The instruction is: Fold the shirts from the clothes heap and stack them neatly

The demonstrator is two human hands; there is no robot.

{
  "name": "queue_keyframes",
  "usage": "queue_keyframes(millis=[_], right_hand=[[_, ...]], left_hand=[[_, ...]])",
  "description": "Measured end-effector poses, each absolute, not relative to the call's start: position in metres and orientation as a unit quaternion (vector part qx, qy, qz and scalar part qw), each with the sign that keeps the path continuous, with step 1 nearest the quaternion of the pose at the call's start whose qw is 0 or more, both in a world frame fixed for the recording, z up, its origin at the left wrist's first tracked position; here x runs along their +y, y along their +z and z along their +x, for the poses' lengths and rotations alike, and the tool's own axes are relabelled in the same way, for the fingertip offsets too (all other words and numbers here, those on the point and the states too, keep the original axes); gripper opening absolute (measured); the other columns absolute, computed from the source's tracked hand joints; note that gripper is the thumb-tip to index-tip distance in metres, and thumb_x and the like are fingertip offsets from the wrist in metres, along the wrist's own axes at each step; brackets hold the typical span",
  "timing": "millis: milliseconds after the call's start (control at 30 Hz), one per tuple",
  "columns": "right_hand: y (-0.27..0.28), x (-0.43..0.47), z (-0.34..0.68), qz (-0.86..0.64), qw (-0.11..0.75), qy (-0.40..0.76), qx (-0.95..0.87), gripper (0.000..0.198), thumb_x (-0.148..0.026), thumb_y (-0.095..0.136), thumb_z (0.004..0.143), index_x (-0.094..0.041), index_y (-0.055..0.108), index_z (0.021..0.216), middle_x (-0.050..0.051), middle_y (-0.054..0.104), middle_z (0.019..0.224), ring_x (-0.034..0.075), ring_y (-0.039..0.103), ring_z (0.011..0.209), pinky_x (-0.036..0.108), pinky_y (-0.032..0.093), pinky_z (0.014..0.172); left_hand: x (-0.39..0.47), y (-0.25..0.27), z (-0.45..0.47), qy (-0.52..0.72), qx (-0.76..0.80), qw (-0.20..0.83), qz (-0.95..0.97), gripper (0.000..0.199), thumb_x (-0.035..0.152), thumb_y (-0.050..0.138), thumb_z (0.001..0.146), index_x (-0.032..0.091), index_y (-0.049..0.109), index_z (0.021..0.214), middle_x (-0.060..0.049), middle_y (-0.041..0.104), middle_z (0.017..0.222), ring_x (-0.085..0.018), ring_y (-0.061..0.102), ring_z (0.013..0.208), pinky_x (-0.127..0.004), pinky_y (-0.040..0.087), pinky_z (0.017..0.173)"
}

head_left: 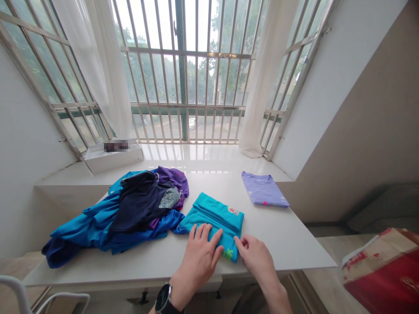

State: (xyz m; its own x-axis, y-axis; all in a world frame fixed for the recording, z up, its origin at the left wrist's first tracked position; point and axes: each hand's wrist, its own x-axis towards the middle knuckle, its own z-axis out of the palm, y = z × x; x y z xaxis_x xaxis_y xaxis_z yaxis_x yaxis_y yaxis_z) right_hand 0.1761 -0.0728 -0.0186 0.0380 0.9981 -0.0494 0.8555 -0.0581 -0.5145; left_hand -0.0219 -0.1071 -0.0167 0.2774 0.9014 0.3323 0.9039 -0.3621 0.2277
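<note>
A teal garment (211, 213), folded into a compact bundle with a red-and-white patch and green lettering, lies on the white table in front of me. My left hand (201, 253), with a dark watch on its wrist, rests on the near part of the cloth, fingers spread. At the garment's right edge, my right hand (255, 255) has its thumb and curled fingers closed on the border. To the left is a loose heap of clothes (131, 209) in blue, navy and purple, touching the teal bundle. A folded lavender T-shirt (265, 189) lies apart at the back right.
The white table (281, 244) meets a window sill with a white box (114, 158) at its left. Barred windows and white curtains (262, 87) stand behind. A red and beige bag (386, 266) is beyond the table's right edge. White curved tubing (15, 283) shows at lower left.
</note>
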Motion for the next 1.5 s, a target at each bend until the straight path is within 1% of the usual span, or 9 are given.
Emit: queue_keyframes(millis=[233, 433, 500, 600, 667, 800, 1033, 1200, 1500], right_hand=[[-0.012, -0.087, 0.158, -0.666, 0.152, 0.216, -0.698, 0.043, -0.038, 0.043, 0.098, -0.022, 0.059, 0.062, 0.005, 0.069, 0.062, 0.018, 0.063, 0.059, 0.027, 0.033, 0.057], [-0.001, -0.103, 0.135, -0.534, 0.273, 0.246, -0.761, 0.034, -0.035, 0.046, 0.098, -0.023, 0.063, 0.07, -0.001, 0.066, 0.062, 0.014, 0.06, 0.056, 0.024, 0.039, 0.057], [0.001, -0.093, 0.137, -0.527, 0.339, 0.186, -0.757, 0.027, -0.034, 0.046, 0.098, -0.023, 0.066, 0.082, 0.001, 0.069, 0.072, 0.016, 0.064, 0.066, 0.026, 0.045, 0.065], [-0.006, -0.065, 0.145, -0.494, 0.4, 0.07, -0.769, 0.018, -0.03, 0.052, 0.094, -0.022, 0.067, 0.1, 0.01, 0.071, 0.104, 0.024, 0.065, 0.1, 0.036, 0.05, 0.089], [-0.015, -0.047, 0.151, -0.482, 0.392, 0.024, -0.784, 0.024, -0.031, 0.057, 0.091, -0.021, 0.066, 0.111, 0.013, 0.066, 0.122, 0.028, 0.059, 0.117, 0.045, 0.047, 0.099], [-0.037, -0.03, 0.157, -0.485, 0.333, 0.017, -0.809, 0.039, -0.033, 0.061, 0.089, -0.02, 0.06, 0.126, 0.015, 0.06, 0.135, 0.03, 0.054, 0.126, 0.049, 0.045, 0.104], [-0.035, -0.035, 0.148, -0.516, 0.306, 0.019, -0.799, 0.035, -0.031, 0.064, 0.088, -0.02, 0.061, 0.122, 0.012, 0.064, 0.125, 0.029, 0.057, 0.116, 0.043, 0.048, 0.096], [-0.028, -0.031, 0.143, -0.536, 0.3, 0.004, -0.789, 0.026, -0.029, 0.066, 0.086, -0.022, 0.064, 0.111, 0.009, 0.067, 0.11, 0.027, 0.059, 0.102, 0.041, 0.047, 0.086], [-0.029, -0.026, 0.138, -0.517, 0.286, -0.028, -0.806, 0.021, -0.021, 0.061, 0.091, -0.023, 0.07, 0.109, 0.009, 0.068, 0.102, 0.024, 0.06, 0.094, 0.037, 0.048, 0.083]], left_hand=[[-0.098, -0.021, -0.035, -0.209, -0.551, 0.004, -0.808, 0.034, 0.038, 0.042, 0.102, 0.036, 0.059, 0.132, -0.006, 0.054, 0.14, -0.031, 0.043, 0.133, -0.059, 0.026, 0.112], [-0.071, 0.001, -0.051, -0.179, -0.576, 0.008, -0.798, 0.029, 0.033, 0.041, 0.103, 0.023, 0.067, 0.108, -0.008, 0.062, 0.131, -0.031, 0.045, 0.132, -0.058, 0.025, 0.114], [-0.064, 0.005, -0.047, -0.162, -0.587, 0.009, -0.793, 0.032, 0.038, 0.041, 0.102, 0.019, 0.066, 0.106, -0.013, 0.064, 0.126, -0.032, 0.051, 0.126, -0.056, 0.031, 0.111], [-0.057, -0.006, -0.035, -0.161, -0.609, 0.026, -0.776, 0.042, 0.046, 0.044, 0.1, 0.013, 0.062, 0.12, -0.019, 0.061, 0.128, -0.035, 0.053, 0.123, -0.053, 0.039, 0.105], [-0.053, -0.02, -0.031, -0.165, -0.609, 0.043, -0.774, 0.05, 0.047, 0.045, 0.099, 0.012, 0.055, 0.132, -0.022, 0.054, 0.139, -0.038, 0.046, 0.132, -0.055, 0.037, 0.107], [-0.038, -0.035, -0.041, -0.141, -0.562, 0.027, -0.815, 0.055, 0.048, 0.044, 0.099, 0.016, 0.047, 0.144, -0.017, 0.044, 0.152, -0.037, 0.033, 0.144, -0.056, 0.03, 0.115], [-0.002, -0.015, -0.059, -0.081, -0.519, -0.063, -0.849, 0.059, 0.04, 0.048, 0.095, 0.016, 0.044, 0.148, -0.015, 0.037, 0.157, -0.036, 0.026, 0.148, -0.055, 0.029, 0.117], [-0.001, -0.024, -0.049, -0.114, -0.53, -0.038, -0.84, 0.056, 0.032, 0.044, 0.095, 0.016, 0.043, 0.149, -0.012, 0.035, 0.159, -0.032, 0.024, 0.149, -0.053, 0.024, 0.12], [-0.005, -0.03, -0.05, -0.163, -0.519, -0.02, -0.839, 0.052, 0.037, 0.04, 0.1, 0.016, 0.045, 0.147, -0.013, 0.04, 0.156, -0.031, 0.029, 0.147, -0.053, 0.025, 0.119]])
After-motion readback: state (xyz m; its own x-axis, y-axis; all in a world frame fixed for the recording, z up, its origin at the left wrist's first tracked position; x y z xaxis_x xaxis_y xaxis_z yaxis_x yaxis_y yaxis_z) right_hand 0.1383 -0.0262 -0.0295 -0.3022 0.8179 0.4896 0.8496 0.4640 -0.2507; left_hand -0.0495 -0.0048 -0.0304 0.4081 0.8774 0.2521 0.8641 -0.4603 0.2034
